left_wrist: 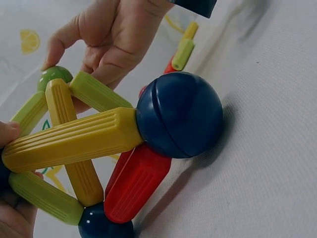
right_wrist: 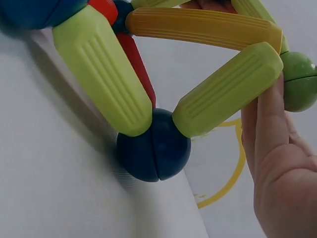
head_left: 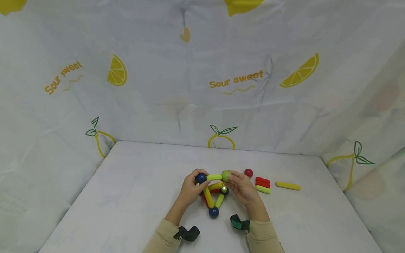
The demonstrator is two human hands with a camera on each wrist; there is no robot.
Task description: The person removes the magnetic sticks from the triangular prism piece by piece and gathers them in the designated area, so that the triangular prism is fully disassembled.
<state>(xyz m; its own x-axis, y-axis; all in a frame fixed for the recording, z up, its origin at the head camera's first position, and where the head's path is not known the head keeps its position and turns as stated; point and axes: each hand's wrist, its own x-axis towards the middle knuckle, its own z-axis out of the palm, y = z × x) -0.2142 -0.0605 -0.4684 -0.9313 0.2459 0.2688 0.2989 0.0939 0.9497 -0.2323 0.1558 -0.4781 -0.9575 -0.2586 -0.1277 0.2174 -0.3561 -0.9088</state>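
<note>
A frame of thick plastic sticks and balls stands on the table between both hands. My left hand point(head_left: 187, 191) grips a dark blue ball point(head_left: 201, 178) at its upper left. With thumb and fingertips my right hand point(head_left: 245, 189) pinches a green ball point(head_left: 226, 175). A light green stick point(head_left: 214, 177) joins these two balls. From the held blue ball a yellow stick point(left_wrist: 74, 139) slopes to a blue ball point(left_wrist: 181, 115) low at the front. In the right wrist view, another light green stick point(right_wrist: 230, 89) rises from a lower blue ball point(right_wrist: 153, 146) toward the green one. Red sticks point(left_wrist: 138, 183) lie low in the frame.
Right of the hands lie a loose red ball point(head_left: 248, 173), red sticks point(head_left: 262, 182), a light green stick point(head_left: 263, 189) and, farther right, a yellow stick point(head_left: 287, 186). A lemon-printed white cloth point(head_left: 196, 105) hangs behind the white table point(head_left: 126, 196). Each wrist carries a black camera mount point(head_left: 188, 234).
</note>
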